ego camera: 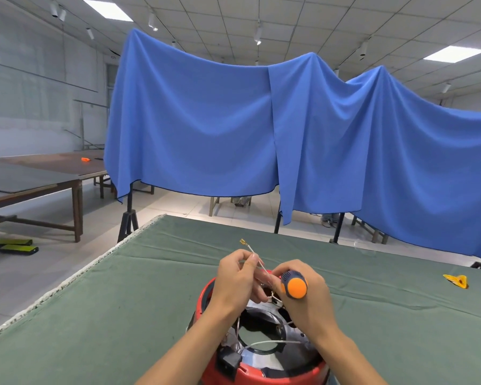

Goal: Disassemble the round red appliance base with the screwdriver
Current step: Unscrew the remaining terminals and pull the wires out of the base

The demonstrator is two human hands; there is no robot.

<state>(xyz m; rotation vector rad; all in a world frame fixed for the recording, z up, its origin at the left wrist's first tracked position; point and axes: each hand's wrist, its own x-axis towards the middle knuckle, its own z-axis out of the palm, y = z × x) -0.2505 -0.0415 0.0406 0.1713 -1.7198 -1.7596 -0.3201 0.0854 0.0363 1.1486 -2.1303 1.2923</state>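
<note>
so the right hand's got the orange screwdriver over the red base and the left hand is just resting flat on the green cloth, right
Not quite. In the head view the left hand is raised over the red base, pinching a white wire. The right hand does hold the orange screwdriver.

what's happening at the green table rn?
A person is taking apart a round red appliance base on the green table. The left hand pinches a white wire with a brass terminal, pulled up out of the open base. The right hand grips an orange-handled screwdriver, tip down among the wiring. A yellow scrap lies off to the right.
</note>
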